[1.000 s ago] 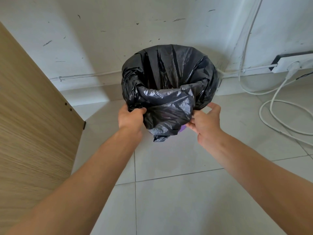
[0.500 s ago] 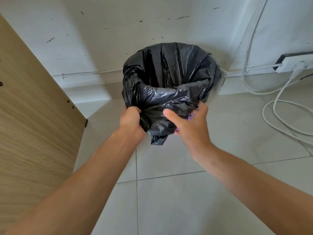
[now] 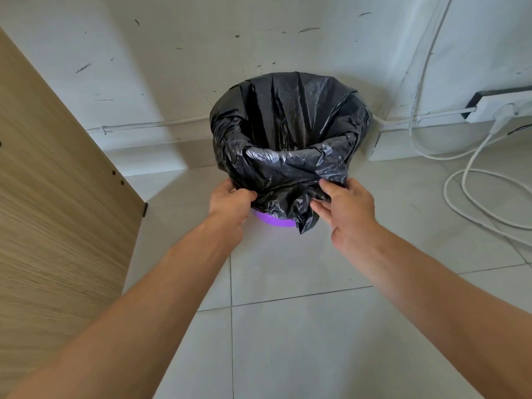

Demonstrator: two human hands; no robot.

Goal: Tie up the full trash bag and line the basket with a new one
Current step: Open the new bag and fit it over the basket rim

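Trash bag (image 3: 290,133): black, thin and glossy plastic, heavily creased; its mouth stands wide open and round, and the rim is folded outward and down over the basket, so the near side hangs as a bunched, wrinkled skirt with one pointed tail drooping lowest.
Bag interior: dark, with long vertical folds running down the far wall; what lies inside cannot be told.
Basket (image 3: 272,220): purple, almost wholly hidden by the bag; only a curved strip of its lower wall shows under the near overhang.
Place: the basket stands on the floor (image 3: 288,326) in a corner, close to the wall (image 3: 178,67).
Left hand (image 3: 230,201): fingers curled, gripping the folded bag edge at the near left of the rim.
Right hand (image 3: 344,207): thumb on top and fingers beneath, pinching the bunched overhang at the near right, just above the drooping tail.
Hands: set apart, one at each side of the near rim, both bare forearms reaching in from below.
Floor: pale grey tiles with thin dark joints.
Wall: white, scuffed with small dark marks.
Wooden panel (image 3: 57,211): light grain, upright, left of the basket.
Cables (image 3: 472,180): white, looped on the floor at right, leading to a power strip (image 3: 501,106) by the wall.
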